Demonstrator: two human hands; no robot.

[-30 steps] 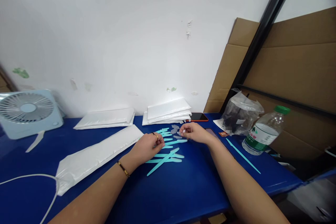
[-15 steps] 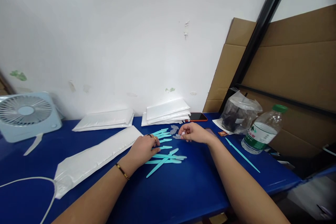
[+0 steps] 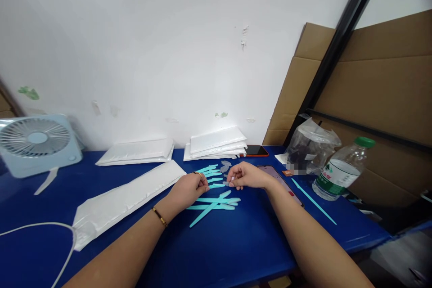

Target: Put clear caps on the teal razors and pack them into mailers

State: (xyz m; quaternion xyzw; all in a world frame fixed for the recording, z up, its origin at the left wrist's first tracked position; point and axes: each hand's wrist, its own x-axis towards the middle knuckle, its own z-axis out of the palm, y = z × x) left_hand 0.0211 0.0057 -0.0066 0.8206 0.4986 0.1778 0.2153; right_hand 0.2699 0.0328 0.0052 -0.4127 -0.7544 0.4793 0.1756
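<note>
My left hand (image 3: 193,189) pinches a teal eyebrow razor (image 3: 216,185), its blade end pointing right. Close to that end, my right hand (image 3: 243,175) is closed on a small clear blade cap (image 3: 226,183). The cap and the razor tip are very near each other; whether they touch I cannot tell. Several more teal razors (image 3: 212,168) lie fanned out beyond my left fingers. A crossed pile of razors (image 3: 216,202) rests on the table nearer to me. Loose clear caps (image 3: 225,164) lie just past my right fingertips.
White padded envelopes (image 3: 218,141) are stacked by the wall, with another long white packet (image 3: 128,204) at left. A fan (image 3: 38,144) stands far left. On the right are a phone (image 3: 280,182), a bagged cup (image 3: 308,146), a water bottle (image 3: 342,171) and a lone razor (image 3: 313,201).
My left hand has picked a razor from the row and holds its end out. My right hand has come slightly nearer to me with a cap, uncovering more of the phone.
</note>
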